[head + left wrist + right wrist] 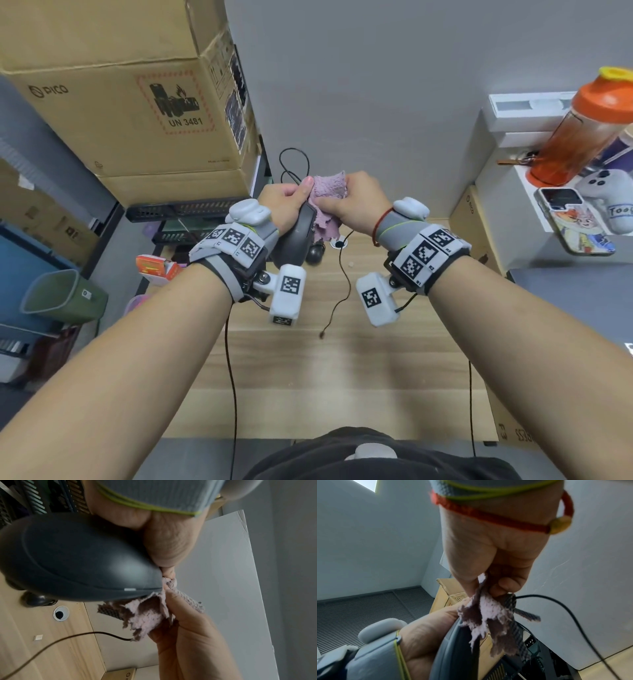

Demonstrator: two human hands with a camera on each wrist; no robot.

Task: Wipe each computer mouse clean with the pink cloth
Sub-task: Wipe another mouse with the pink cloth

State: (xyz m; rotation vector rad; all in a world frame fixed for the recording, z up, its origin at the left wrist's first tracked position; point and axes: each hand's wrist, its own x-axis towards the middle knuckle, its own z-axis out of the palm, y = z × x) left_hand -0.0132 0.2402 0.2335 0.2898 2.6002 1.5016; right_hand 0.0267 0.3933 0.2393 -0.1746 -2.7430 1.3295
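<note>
My left hand (286, 202) grips a dark grey wired mouse (297, 236) lifted above the wooden desk (342, 359), its front end pointing up and away from me. The mouse (77, 561) fills the left wrist view, with my palm (164, 545) against its side. My right hand (352, 202) clutches the bunched pink cloth (327, 202) and presses it against the mouse's right side. The cloth (489, 618) hangs ragged from my right fingers (506, 586) beside the mouse edge (453, 653). The mouse's black cable (342, 284) trails down over the desk.
A second small dark mouse (314, 254) lies on the desk beneath my hands, near a cable hole (339, 244). Stacked cardboard boxes (137, 102) stand at the left, a green bin (65, 296) below them. An orange shaker bottle (579, 133), phone (575, 222) and white controller sit at right.
</note>
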